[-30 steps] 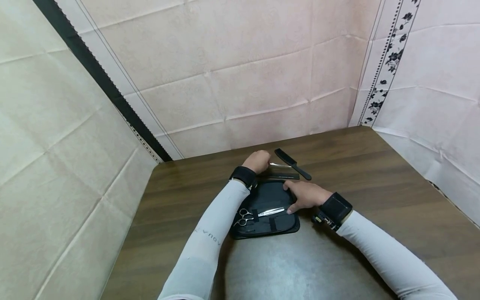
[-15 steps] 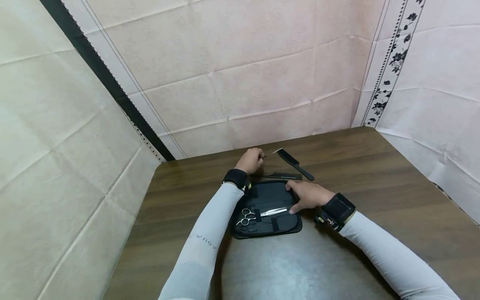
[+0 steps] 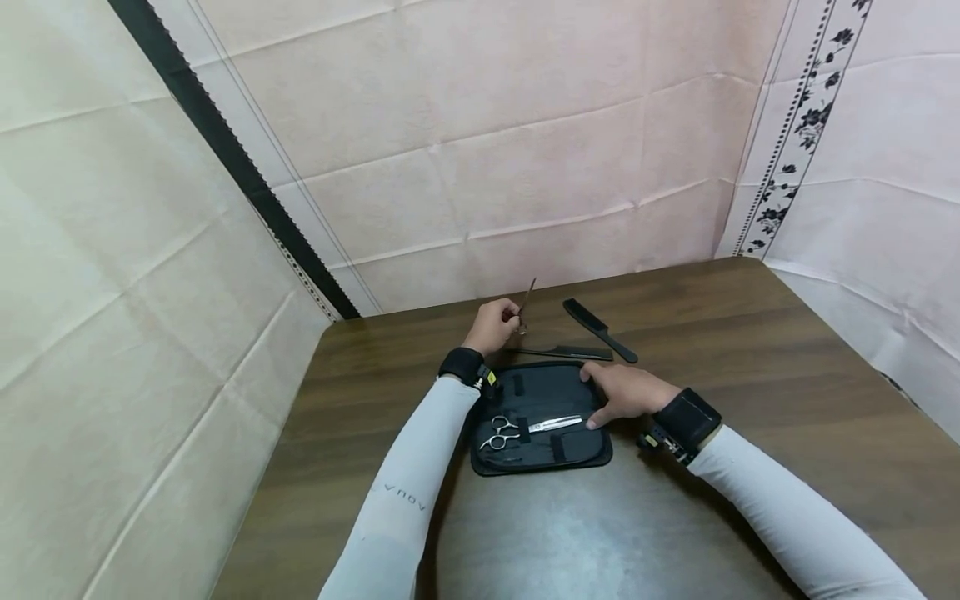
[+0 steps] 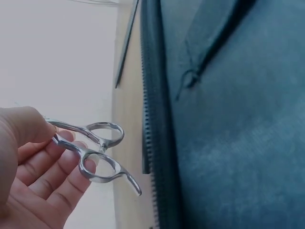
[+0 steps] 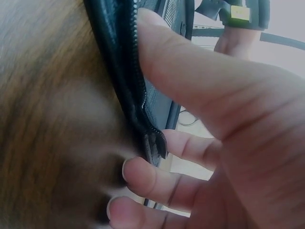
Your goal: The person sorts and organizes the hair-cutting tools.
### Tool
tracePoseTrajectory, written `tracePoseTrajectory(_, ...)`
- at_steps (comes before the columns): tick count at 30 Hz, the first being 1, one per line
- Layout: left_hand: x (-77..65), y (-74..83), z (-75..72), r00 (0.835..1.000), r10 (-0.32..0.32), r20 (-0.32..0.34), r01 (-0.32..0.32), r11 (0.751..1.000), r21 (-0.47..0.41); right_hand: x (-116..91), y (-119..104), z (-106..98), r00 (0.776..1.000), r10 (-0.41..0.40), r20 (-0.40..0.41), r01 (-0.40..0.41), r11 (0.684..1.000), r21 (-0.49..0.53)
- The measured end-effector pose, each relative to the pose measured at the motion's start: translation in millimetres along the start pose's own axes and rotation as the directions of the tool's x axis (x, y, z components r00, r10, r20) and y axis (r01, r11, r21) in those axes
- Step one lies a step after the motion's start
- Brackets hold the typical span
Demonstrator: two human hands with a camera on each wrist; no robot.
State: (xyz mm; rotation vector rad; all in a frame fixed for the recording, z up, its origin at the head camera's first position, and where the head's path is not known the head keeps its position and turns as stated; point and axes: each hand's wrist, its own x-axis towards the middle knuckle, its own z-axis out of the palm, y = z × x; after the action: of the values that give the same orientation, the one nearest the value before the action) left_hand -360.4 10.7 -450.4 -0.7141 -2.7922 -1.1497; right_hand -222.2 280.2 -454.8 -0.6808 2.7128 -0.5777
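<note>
In the head view my left hand (image 3: 491, 325) is beyond the far left corner of an open black zip case (image 3: 551, 389). It pinches a pair of hairdressing scissors (image 3: 527, 297), blades pointing up and away. The left wrist view shows the scissors' finger rings (image 4: 104, 152) hanging free past my thumb and fingers. A second pair of silver scissors (image 3: 553, 423) lies in the case under a strap. My right hand (image 3: 630, 390) holds the case's right edge. In the right wrist view its thumb (image 5: 167, 57) lies on the zipped rim, and a finger touches the corner.
A black handled comb (image 3: 588, 320) lies beyond the case to the right. Another dark, narrow comb (image 3: 583, 352) lies along the case's far edge. The wooden table (image 3: 697, 333) ends at hanging cloth (image 3: 540, 192) behind. A grey mat (image 3: 540, 533) covers the near side.
My left hand has drawn back slightly left and turned the scissors from pointing right to pointing upward, away from the handled comb. My right hand stays on the case.
</note>
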Motion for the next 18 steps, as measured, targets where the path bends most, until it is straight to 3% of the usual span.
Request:
tracePoseTrajectory(12,-19.2,15.1,-13.3,0.994,-0.011,-0.106,0.003,0.997,-0.071,-2,-1,-3,1.000,-0.011,0.000,0.011,0.999,0.035)
tracePoseTrajectory(18,-31.9,21.4,-14.4,0.989,0.011,-0.148,-0.039,0.982,-0.185,-1,-2,-3,1.000,-0.016,0.007,0.016,0.999,0.033)
